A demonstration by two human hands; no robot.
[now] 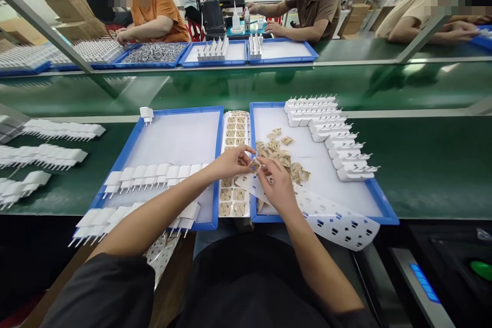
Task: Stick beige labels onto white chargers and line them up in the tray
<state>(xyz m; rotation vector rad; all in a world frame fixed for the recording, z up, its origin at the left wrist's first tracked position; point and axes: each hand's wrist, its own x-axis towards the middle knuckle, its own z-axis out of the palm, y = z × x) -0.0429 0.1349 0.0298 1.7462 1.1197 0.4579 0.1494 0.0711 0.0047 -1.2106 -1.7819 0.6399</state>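
White label sheet (338, 225) lies at lower centre over the right blue tray (380, 200); left hand (230, 163) and right hand (279, 187) pinch what looks like one small sticker (255, 164), mid-peel, so a clean lift is needed.

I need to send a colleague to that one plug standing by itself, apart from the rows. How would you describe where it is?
Start at the left blue tray in front of the person. Go to its far left corner, beside the green conveyor belt. There stands a lone white plug, prongs down; the other white plugs in that tray lie flat in rows near the person.
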